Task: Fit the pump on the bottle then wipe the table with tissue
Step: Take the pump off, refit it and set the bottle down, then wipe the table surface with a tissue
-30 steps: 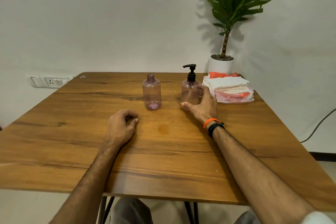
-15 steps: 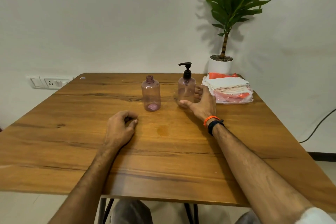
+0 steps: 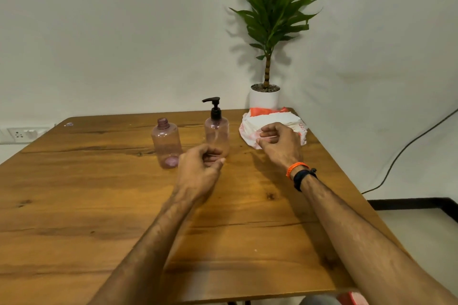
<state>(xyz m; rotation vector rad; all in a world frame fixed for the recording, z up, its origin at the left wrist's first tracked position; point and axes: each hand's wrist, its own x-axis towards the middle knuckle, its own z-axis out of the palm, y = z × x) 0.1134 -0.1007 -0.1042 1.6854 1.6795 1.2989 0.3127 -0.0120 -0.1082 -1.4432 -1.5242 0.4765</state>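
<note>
Right hand (image 3: 278, 142) sits mid-right of frame over the tissue pack (image 3: 272, 129), fingers curled; can't tell if it's pinching a tissue. Left hand (image 3: 199, 168) is loosely curled and empty in front of the pump bottle (image 3: 216, 131).

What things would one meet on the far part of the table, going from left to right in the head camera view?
Open bottle without a pump → bottle with the black pump → tissue pack, with the right hand in front of it. The potted plant stands behind the table, so it is left out.
</note>
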